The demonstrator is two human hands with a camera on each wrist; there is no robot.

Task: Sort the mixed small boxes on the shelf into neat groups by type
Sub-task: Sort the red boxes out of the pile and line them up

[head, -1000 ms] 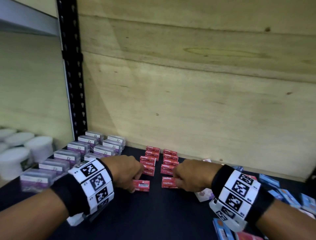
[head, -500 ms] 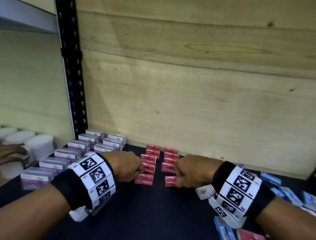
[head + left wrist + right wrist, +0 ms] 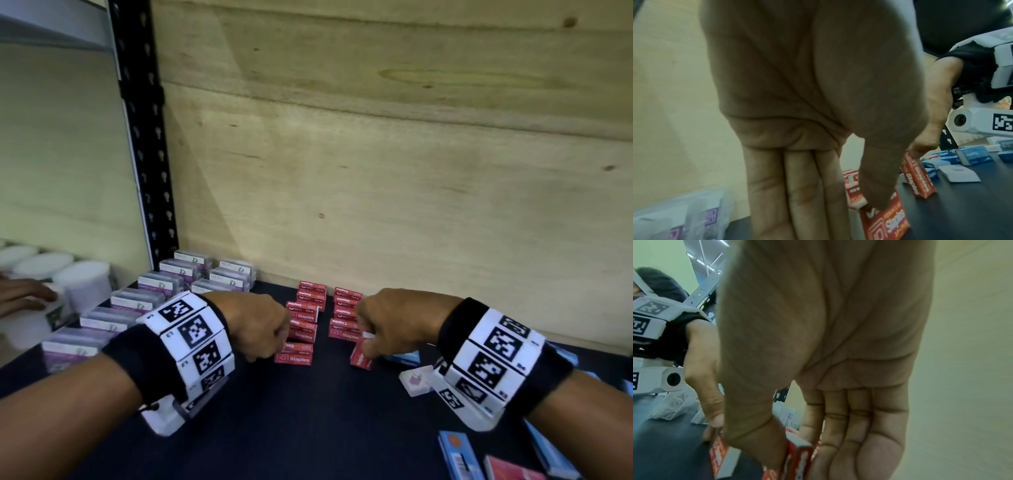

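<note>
We see two hands on a dark shelf point(image 3: 308, 428). The left hand point(image 3: 255, 325) pinches a red staples box point(image 3: 294, 354) lying flat at the front of two red rows; the right hand point(image 3: 387, 322) grasps another red staples box point(image 3: 359, 358) (tipped on edge) just beside them.
</note>
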